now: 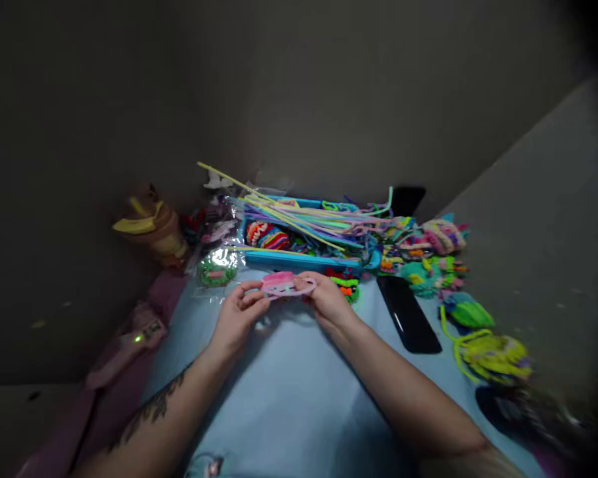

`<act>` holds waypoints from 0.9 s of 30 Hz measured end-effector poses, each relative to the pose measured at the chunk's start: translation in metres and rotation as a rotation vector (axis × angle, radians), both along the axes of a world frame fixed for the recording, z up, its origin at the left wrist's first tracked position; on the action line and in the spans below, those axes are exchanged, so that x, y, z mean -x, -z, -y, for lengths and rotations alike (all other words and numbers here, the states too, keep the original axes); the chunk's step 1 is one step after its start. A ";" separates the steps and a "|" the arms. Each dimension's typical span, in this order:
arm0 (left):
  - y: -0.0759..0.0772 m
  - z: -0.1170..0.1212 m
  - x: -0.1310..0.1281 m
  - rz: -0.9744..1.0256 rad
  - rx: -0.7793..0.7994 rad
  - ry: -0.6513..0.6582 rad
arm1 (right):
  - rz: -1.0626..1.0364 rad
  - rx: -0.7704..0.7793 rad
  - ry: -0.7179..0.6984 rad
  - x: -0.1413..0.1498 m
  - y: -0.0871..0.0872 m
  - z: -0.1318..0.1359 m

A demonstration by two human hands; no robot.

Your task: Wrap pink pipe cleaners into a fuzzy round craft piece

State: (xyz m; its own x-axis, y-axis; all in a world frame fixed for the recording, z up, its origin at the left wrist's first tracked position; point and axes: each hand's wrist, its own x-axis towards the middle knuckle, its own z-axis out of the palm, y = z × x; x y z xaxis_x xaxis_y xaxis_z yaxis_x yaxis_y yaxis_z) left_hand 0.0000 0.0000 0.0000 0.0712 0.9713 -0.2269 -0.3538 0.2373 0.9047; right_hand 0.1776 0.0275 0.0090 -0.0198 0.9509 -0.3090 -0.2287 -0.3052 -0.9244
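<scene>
Between my two hands, over the blue table surface, is a pink pipe cleaner piece (279, 281), with a brighter pink section on the left and a paler loop toward the right. My left hand (239, 312) pinches its left end between thumb and fingers. My right hand (326, 299) grips the right side, its fingers closed around the pale loop. Just beyond both hands stands a blue tray (303, 260) with many loose pipe cleaners (299, 218) in pastel colours lying across it. A green and orange fuzzy piece (349, 290) lies right behind my right hand.
A black phone (409, 315) lies right of my right arm. Yellow-green pipe cleaner bundles (496, 355) sit farther right. At left are a clear plastic bag (232, 262), a green fuzzy ring (216, 273), a brown cone-shaped holder (164, 232) and a pink device with a green light (138, 338).
</scene>
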 end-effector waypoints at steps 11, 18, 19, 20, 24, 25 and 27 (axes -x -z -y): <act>0.003 0.002 -0.004 -0.140 -0.066 -0.065 | 0.371 -0.334 -0.046 -0.001 0.010 0.002; -0.001 0.001 -0.004 -0.213 -0.091 -0.129 | 0.379 -0.391 -0.021 0.006 0.017 0.007; -0.001 0.000 -0.004 -0.221 -0.089 -0.124 | 0.384 -0.395 -0.023 0.006 0.017 0.007; -0.001 0.000 -0.004 -0.230 -0.092 -0.121 | 0.385 -0.397 -0.029 0.007 0.017 0.008; 0.000 0.000 -0.004 -0.278 -0.155 -0.120 | 0.366 -0.381 -0.009 0.009 0.020 0.008; 0.000 0.000 -0.004 -0.296 -0.176 -0.123 | 0.358 -0.368 0.005 0.010 0.020 0.008; 0.001 0.000 -0.004 -0.333 -0.211 -0.126 | 0.341 -0.344 0.025 0.011 0.021 0.008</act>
State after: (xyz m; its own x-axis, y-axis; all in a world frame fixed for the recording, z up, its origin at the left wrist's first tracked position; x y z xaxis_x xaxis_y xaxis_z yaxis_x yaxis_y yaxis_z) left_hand 0.0040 -0.0005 -0.0009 -0.0944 0.9955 -0.0124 -0.0482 0.0078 0.9988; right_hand 0.1665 0.0192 -0.0118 0.0526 0.9979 0.0384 0.1018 0.0329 -0.9943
